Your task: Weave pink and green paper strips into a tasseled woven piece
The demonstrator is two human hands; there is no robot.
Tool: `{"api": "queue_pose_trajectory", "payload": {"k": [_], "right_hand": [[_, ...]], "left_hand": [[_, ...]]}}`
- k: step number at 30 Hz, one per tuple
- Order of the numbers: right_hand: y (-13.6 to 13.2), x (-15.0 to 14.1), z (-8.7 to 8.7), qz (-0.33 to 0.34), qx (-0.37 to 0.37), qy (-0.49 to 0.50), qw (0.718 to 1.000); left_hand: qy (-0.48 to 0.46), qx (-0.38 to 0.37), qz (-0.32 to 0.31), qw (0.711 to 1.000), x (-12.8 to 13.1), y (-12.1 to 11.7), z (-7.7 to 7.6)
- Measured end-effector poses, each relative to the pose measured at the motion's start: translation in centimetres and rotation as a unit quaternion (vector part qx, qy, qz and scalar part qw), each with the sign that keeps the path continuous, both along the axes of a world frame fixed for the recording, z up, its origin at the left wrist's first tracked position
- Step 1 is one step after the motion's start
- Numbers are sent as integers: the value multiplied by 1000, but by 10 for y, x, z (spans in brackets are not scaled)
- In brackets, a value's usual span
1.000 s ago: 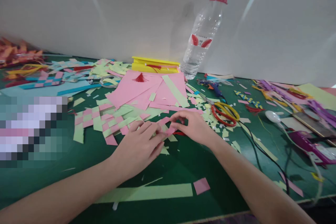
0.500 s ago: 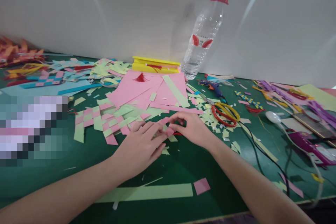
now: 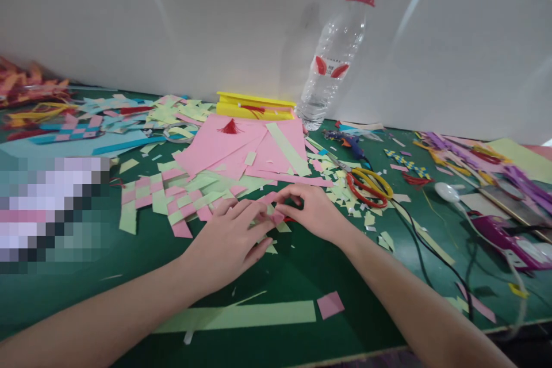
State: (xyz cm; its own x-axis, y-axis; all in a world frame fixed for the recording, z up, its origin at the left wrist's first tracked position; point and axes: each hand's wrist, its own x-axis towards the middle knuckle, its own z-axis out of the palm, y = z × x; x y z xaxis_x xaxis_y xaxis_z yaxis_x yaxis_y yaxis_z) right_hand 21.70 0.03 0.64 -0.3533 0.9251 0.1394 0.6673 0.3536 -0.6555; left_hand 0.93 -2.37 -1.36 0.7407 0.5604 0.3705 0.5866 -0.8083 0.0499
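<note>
Both hands meet at the middle of the green table over a pink and green woven paper piece [image 3: 183,207]. My left hand [image 3: 233,238] lies palm down on it, fingers bent and pressing on the strips, thumb apart; the part beneath is hidden. My right hand [image 3: 313,210] has thumb and index finger pinched at a pink paper strip [image 3: 279,217], right beside my left fingertips. A bit of red tassel [image 3: 290,219] shows under the right fingers. Behind the hands lie pink paper sheets [image 3: 224,152] with a red tassel [image 3: 230,126] on top.
Scissors [image 3: 368,187], a glue gun [image 3: 349,144] and paper scraps lie to the right, with a black cable [image 3: 425,256] and a purple device [image 3: 502,238] beyond. A water bottle [image 3: 332,63] leans against the wall. A green strip [image 3: 241,316] lies in front. A blurred block covers the left.
My right fingertips have shifted slightly left along the pink strip. My left hand stays nearly in place on the woven paper.
</note>
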Motion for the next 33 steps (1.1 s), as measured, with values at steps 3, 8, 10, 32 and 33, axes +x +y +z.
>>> {"api": "queue_pose_trajectory", "payload": {"k": [3, 8, 10, 32, 33], "right_hand": [[0, 0, 0, -3, 1, -2, 1000], [1, -1, -1, -1, -2, -1, 1000], [1, -1, -1, -1, -3, -2, 1000], [1, -1, 2, 8, 16, -14, 1000], [1, 0, 4, 5, 23, -10, 1000]], "left_hand": [[-2, 6, -4, 1000, 0, 0, 0], [-9, 0, -13, 1000, 1, 0, 1], [-7, -6, -14, 1000, 1, 0, 1], [9, -26, -8, 1000, 1, 1, 0], [8, -24, -8, 1000, 1, 1, 0]]}}
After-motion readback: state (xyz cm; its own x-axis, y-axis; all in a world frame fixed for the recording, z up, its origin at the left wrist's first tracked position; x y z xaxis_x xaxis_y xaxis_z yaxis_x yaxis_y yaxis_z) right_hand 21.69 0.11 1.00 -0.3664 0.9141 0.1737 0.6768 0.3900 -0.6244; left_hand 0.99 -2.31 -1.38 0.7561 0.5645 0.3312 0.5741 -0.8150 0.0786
